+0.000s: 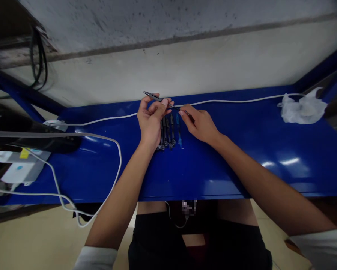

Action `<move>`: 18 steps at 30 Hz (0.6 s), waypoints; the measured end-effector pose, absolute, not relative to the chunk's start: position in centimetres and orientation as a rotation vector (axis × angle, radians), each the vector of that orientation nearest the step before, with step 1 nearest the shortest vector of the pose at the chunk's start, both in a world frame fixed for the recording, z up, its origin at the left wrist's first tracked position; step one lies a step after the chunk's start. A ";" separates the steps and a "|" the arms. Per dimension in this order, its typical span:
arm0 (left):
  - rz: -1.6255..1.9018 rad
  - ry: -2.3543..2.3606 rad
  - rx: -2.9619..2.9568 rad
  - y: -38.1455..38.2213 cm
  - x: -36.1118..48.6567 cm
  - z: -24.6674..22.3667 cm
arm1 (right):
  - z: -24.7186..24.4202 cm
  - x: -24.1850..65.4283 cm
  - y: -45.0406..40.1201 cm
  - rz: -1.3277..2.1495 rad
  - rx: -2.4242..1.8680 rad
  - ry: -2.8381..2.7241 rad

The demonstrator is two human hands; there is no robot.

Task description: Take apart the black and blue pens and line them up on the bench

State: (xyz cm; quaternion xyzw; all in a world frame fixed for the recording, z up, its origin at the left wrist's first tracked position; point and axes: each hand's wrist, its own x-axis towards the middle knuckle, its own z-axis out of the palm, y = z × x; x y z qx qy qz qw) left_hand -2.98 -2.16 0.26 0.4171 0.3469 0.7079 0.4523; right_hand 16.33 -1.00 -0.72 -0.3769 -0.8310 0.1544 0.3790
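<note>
Over the glossy blue table [210, 165], before a stained wall [185, 22], left hand [151, 119] and right hand [200, 123] pinched one slender dark object [153, 96].

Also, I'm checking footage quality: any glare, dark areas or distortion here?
Head view throughout: white glare on the blue table, strongest at right; dark upper-left corner; wide-angle stretching toward the borders; little detail on the dark slim item in the left hand.

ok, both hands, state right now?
Left hand: closed, holding a slim dark object.
Right hand: closed, pinching a thin dark piece; can't tell whether it joins that object.
</note>
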 end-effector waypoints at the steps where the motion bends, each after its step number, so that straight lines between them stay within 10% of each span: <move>1: 1.751 0.859 1.035 -2.1 -3.0 0.2 | -0.7 16.3 -1.0 0.392 -0.964 -2.124; 18: 1.703 0.998 1.115 -2.5 -2.3 0.5 | -0.5 16.3 -1.2 0.402 -0.964 -2.130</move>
